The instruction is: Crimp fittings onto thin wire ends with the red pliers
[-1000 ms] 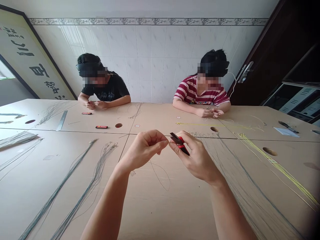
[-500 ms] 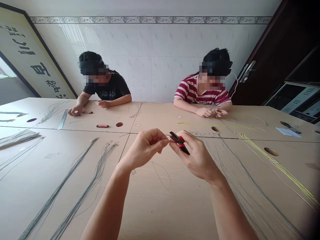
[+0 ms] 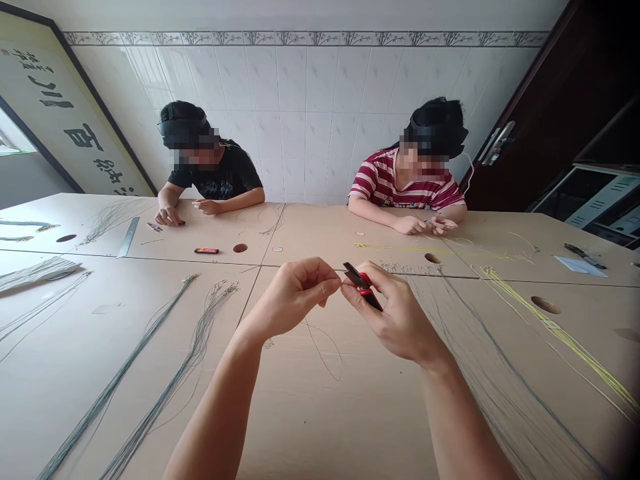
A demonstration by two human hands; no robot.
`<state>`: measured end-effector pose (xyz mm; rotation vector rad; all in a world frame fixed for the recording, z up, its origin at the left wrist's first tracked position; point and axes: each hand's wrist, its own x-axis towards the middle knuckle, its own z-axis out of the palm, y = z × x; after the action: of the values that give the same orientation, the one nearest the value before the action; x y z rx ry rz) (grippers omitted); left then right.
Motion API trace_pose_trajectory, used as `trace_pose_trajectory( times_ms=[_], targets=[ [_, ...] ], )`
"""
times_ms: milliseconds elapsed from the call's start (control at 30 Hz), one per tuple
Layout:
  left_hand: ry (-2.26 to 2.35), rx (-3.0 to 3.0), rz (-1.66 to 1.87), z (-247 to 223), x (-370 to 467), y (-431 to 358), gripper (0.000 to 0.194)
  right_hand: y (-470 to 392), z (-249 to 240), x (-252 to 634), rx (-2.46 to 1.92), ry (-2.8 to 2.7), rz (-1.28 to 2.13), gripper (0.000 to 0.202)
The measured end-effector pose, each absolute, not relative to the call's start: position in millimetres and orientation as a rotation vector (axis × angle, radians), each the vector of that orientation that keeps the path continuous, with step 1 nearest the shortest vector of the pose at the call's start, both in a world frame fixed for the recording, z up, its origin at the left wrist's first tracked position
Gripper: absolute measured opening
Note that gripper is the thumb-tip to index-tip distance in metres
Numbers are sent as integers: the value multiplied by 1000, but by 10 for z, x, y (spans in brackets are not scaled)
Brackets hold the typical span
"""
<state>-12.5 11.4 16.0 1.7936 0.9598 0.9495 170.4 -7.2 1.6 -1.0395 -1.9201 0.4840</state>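
My left hand (image 3: 297, 293) is closed in a pinch on a thin cord (image 3: 327, 353), which hangs below the fingers in a loose loop over the table. My right hand (image 3: 395, 303) is wrapped round small pliers (image 3: 367, 290) with red and black handles, their dark jaws pointing up and left. Its thumb and fingertip meet close to the left fingertips, around the cord's end. Anything tiny between the fingertips is too small to make out.
Bundles of grey-green cords (image 3: 145, 350) lie at left, more grey cords (image 3: 493, 337) and yellow cords (image 3: 560, 327) at right. Small metal pieces (image 3: 400, 268) are scattered beyond my right hand. Two people (image 3: 213, 167) (image 3: 407, 180) sit opposite. A red-black lighter (image 3: 207, 251) and a ruler (image 3: 129, 237) lie on the table (image 3: 350, 427).
My hands keep nearly the same pose, with the pliers still by the left fingertips. Across the table, the left person's hand has moved right, to where a red object lay. The view has shifted slightly.
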Motion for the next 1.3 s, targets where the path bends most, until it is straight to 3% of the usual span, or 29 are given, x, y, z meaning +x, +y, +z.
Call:
trace_pose_trajectory(
  times_ms=[1300],
  targets=[
    [972,1786,933,173,-175,109,15,-79,33,1716,-1046,-1942,421,12]
  ],
)
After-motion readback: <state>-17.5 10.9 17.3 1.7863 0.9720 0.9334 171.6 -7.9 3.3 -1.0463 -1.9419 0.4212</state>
